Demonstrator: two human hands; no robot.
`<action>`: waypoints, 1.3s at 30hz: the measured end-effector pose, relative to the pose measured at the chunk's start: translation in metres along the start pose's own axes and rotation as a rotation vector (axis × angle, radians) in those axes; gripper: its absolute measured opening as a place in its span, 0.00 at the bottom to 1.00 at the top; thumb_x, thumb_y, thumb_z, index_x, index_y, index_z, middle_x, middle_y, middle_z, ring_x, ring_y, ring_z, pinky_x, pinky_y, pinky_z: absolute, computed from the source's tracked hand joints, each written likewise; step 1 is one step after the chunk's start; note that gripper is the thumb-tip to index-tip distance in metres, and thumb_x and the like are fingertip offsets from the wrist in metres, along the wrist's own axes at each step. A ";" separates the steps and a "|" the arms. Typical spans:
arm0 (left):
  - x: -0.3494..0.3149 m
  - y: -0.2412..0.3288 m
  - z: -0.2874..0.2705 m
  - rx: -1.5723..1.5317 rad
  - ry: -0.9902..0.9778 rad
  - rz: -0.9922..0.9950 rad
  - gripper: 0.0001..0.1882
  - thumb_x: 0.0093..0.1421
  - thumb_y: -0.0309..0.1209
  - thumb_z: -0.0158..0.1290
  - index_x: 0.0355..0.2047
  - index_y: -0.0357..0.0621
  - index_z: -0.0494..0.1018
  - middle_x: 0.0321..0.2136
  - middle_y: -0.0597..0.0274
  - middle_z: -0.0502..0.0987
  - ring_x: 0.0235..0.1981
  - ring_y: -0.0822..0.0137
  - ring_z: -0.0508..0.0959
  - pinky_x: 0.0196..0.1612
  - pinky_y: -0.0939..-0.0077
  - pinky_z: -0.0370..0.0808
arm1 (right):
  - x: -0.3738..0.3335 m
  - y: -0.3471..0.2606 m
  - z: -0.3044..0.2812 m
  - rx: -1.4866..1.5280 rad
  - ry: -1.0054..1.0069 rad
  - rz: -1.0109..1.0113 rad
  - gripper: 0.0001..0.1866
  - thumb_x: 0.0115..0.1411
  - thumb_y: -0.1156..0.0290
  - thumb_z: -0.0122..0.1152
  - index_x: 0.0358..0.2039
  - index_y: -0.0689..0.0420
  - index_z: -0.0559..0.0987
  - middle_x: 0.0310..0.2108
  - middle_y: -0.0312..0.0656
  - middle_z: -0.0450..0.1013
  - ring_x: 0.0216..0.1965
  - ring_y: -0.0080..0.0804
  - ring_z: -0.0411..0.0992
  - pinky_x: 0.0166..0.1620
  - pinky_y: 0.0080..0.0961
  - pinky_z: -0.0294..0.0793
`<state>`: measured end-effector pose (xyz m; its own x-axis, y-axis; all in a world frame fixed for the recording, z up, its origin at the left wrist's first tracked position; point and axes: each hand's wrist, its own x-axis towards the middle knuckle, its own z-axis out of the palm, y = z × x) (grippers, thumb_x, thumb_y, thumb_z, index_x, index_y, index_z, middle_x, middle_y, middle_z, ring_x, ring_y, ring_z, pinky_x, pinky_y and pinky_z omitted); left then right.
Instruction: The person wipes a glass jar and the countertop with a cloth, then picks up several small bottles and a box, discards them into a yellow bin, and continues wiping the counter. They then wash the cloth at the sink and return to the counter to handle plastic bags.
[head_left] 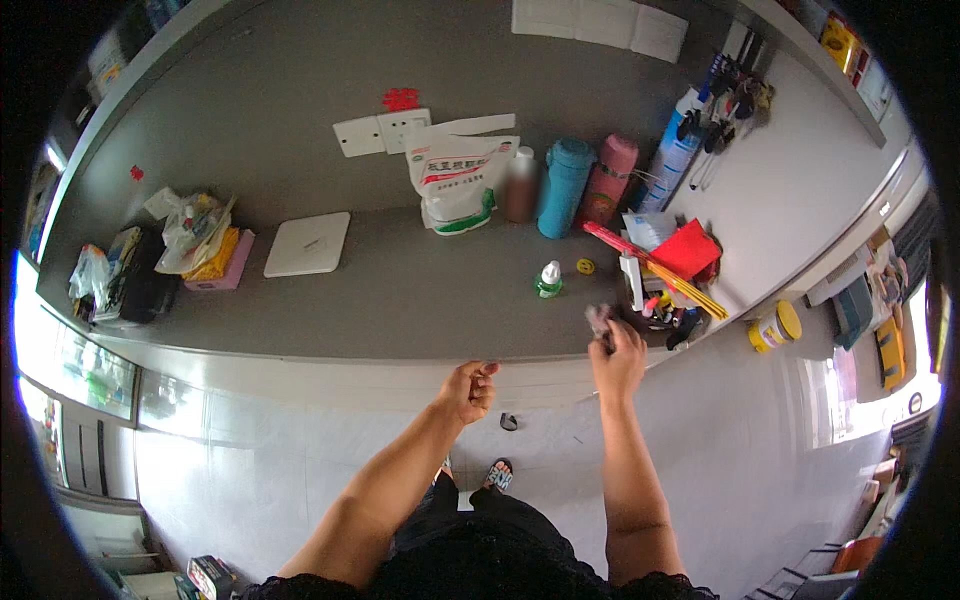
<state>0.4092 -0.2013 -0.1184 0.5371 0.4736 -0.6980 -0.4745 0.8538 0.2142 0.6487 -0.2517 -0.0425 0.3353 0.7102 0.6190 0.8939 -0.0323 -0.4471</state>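
Note:
My right hand (622,362) is over the counter's front edge at the right, its fingers pinching a small greyish-pink crumpled piece (599,319), blurred. It is close beside a dark organizer (668,318) crammed with pens, a red packet and yellow sticks. My left hand (468,391) is just in front of the counter edge, fingers curled in and thumb on top; what they hold, if anything, is hidden. Beyond my hands, a small green bottle with a white cap (549,280) stands upright, and a round yellow lid (585,266) lies near it.
Along the back stand a white bag (460,185), a brown bottle (520,188), a blue flask (566,188) and a pink flask (609,180). A white flat tray (309,244) lies left, past it a pink box (220,265) under bags. A yellow tub (775,327) is at right.

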 end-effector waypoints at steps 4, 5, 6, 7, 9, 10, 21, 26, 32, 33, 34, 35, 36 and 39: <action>-0.005 0.001 -0.003 -0.083 0.002 -0.011 0.19 0.65 0.41 0.41 0.26 0.41 0.73 0.11 0.77 0.55 0.10 0.81 0.51 0.10 0.87 0.46 | -0.024 -0.025 0.025 0.054 -0.064 -0.083 0.14 0.42 0.72 0.61 0.34 0.53 0.78 0.37 0.40 0.75 0.40 0.41 0.71 0.46 0.37 0.66; -0.006 -0.002 -0.010 -0.104 0.003 0.002 0.20 0.66 0.42 0.41 0.27 0.41 0.73 0.11 0.77 0.55 0.10 0.81 0.51 0.10 0.87 0.46 | -0.031 -0.050 0.026 0.119 -0.117 -0.142 0.14 0.43 0.72 0.60 0.34 0.54 0.78 0.36 0.40 0.75 0.39 0.41 0.71 0.45 0.37 0.67; -0.005 0.000 -0.015 -0.116 -0.004 0.015 0.21 0.66 0.44 0.41 0.27 0.41 0.73 0.10 0.77 0.54 0.10 0.81 0.51 0.10 0.87 0.46 | -0.033 -0.066 0.026 0.246 -0.181 -0.130 0.13 0.43 0.73 0.60 0.34 0.54 0.78 0.36 0.41 0.76 0.38 0.41 0.72 0.45 0.37 0.67; -0.007 0.001 -0.020 -0.130 -0.010 0.029 0.22 0.66 0.45 0.40 0.27 0.42 0.73 0.10 0.77 0.53 0.10 0.81 0.51 0.10 0.87 0.46 | -0.032 -0.081 0.025 0.374 -0.246 -0.117 0.13 0.44 0.73 0.60 0.33 0.54 0.78 0.35 0.41 0.76 0.37 0.41 0.72 0.44 0.37 0.67; -0.023 0.007 -0.024 -0.143 0.034 0.063 0.22 0.66 0.46 0.41 0.27 0.42 0.73 0.10 0.77 0.53 0.10 0.81 0.50 0.10 0.87 0.45 | -0.019 -0.095 0.027 0.446 -0.258 -0.095 0.12 0.45 0.72 0.59 0.33 0.55 0.79 0.34 0.42 0.76 0.36 0.41 0.72 0.43 0.37 0.68; -0.031 0.011 -0.029 -0.154 0.058 0.084 0.22 0.66 0.46 0.41 0.27 0.43 0.73 0.10 0.77 0.53 0.10 0.81 0.50 0.10 0.87 0.45 | -0.004 -0.093 0.029 0.392 -0.207 -0.088 0.11 0.45 0.72 0.59 0.32 0.55 0.79 0.33 0.42 0.76 0.35 0.41 0.72 0.42 0.37 0.69; -0.080 0.055 -0.109 -0.314 0.108 0.273 0.22 0.66 0.46 0.40 0.29 0.40 0.73 0.10 0.76 0.51 0.09 0.79 0.50 0.10 0.84 0.43 | -0.052 -0.167 0.069 0.459 -0.429 -0.354 0.11 0.45 0.72 0.60 0.32 0.52 0.78 0.39 0.36 0.75 0.41 0.40 0.72 0.39 0.35 0.72; -0.107 0.089 -0.146 -0.377 0.063 0.261 0.21 0.66 0.46 0.41 0.30 0.41 0.73 0.10 0.77 0.51 0.09 0.79 0.50 0.11 0.85 0.44 | 0.010 -0.152 0.108 0.196 -0.145 -0.178 0.13 0.46 0.73 0.59 0.35 0.54 0.78 0.35 0.41 0.76 0.37 0.41 0.73 0.41 0.35 0.70; -0.137 0.131 -0.186 -0.363 0.037 0.232 0.21 0.65 0.47 0.43 0.32 0.42 0.72 0.10 0.77 0.51 0.10 0.80 0.51 0.11 0.86 0.45 | -0.008 -0.246 0.186 0.180 -0.200 -0.164 0.13 0.45 0.71 0.58 0.35 0.52 0.78 0.40 0.37 0.75 0.41 0.39 0.72 0.45 0.37 0.69; -0.141 0.138 -0.195 -0.350 0.034 0.232 0.20 0.65 0.47 0.43 0.32 0.42 0.72 0.10 0.77 0.51 0.10 0.80 0.51 0.11 0.86 0.45 | -0.019 -0.269 0.209 0.143 -0.220 -0.203 0.13 0.43 0.71 0.59 0.34 0.50 0.78 0.40 0.35 0.74 0.40 0.39 0.72 0.44 0.36 0.69; -0.151 0.145 -0.203 -0.335 0.041 0.242 0.20 0.65 0.47 0.43 0.32 0.42 0.72 0.10 0.77 0.51 0.10 0.80 0.51 0.11 0.85 0.45 | -0.027 -0.303 0.217 0.271 -0.238 -0.263 0.14 0.42 0.72 0.60 0.34 0.49 0.78 0.39 0.33 0.73 0.39 0.41 0.71 0.42 0.37 0.70; -0.158 0.152 -0.211 -0.324 0.078 0.245 0.20 0.65 0.47 0.43 0.31 0.43 0.72 0.10 0.77 0.51 0.10 0.80 0.51 0.11 0.85 0.45 | -0.038 -0.336 0.225 0.337 -0.252 -0.276 0.15 0.41 0.71 0.60 0.34 0.49 0.77 0.37 0.32 0.73 0.37 0.43 0.70 0.41 0.37 0.70; -0.164 0.158 -0.219 -0.309 0.112 0.243 0.19 0.65 0.47 0.43 0.31 0.43 0.72 0.10 0.77 0.51 0.10 0.80 0.51 0.11 0.85 0.45 | -0.049 -0.362 0.232 0.360 -0.271 -0.342 0.16 0.41 0.70 0.61 0.35 0.49 0.76 0.37 0.32 0.72 0.36 0.43 0.69 0.40 0.37 0.71; -0.170 0.173 -0.259 -0.283 0.159 0.250 0.17 0.64 0.45 0.44 0.26 0.46 0.70 0.10 0.77 0.53 0.10 0.80 0.52 0.11 0.85 0.44 | -0.086 -0.424 0.249 0.447 -0.459 -0.442 0.18 0.40 0.68 0.64 0.36 0.49 0.76 0.43 0.32 0.70 0.39 0.42 0.68 0.43 0.36 0.73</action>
<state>0.0546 -0.1900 -0.1397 0.2766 0.6008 -0.7500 -0.7621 0.6126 0.2097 0.1665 -0.1244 -0.0670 -0.2684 0.8144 0.5146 0.6784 0.5390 -0.4993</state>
